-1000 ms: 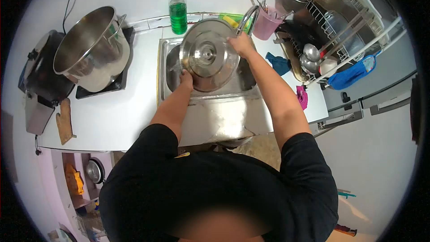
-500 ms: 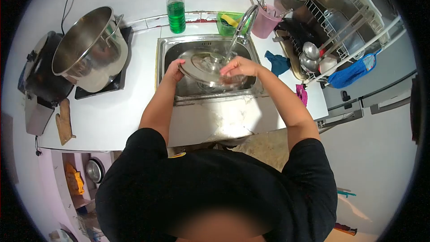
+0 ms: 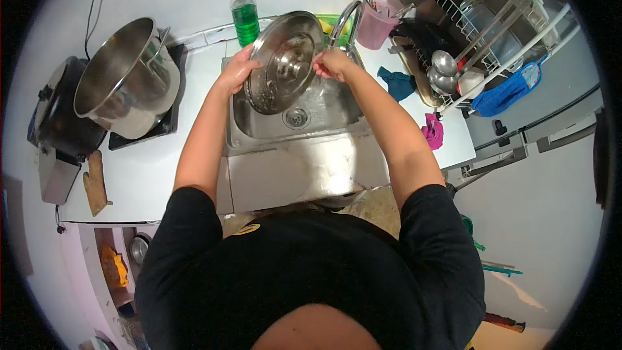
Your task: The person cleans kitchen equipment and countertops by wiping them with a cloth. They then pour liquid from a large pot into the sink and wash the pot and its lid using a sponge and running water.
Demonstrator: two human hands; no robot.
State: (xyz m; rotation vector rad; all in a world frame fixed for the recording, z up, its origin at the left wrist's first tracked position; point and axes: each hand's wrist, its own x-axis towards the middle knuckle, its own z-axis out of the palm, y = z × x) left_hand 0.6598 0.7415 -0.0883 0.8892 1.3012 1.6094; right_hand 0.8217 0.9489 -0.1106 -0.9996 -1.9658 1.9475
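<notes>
A round glass lid [image 3: 285, 61] with a metal rim and a central knob is tilted up over the steel sink [image 3: 330, 113]. Its left rim is gripped by my left hand [image 3: 238, 71], the thumb lying on the glass. My right hand [image 3: 332, 65] is at the lid's right edge, below the curved faucet [image 3: 346, 23], with its fingers drawn together; what they hold, if anything, is hidden. Water drops show on the glass, and the sink drain is visible below the lid.
Behind the sink are a green soap bottle [image 3: 245, 16] and a pink utensil cup [image 3: 377, 24]. A large steel pot [image 3: 129, 81] stands left on a stove. To the right are a dish rack [image 3: 479, 32], a teal cloth [image 3: 396, 83] and a pink cloth [image 3: 433, 131].
The lid has gone from lying nearly flat under the faucet to tilted up at the sink's left side. My left hand has moved up and left with it. My right fingers have drawn together.
</notes>
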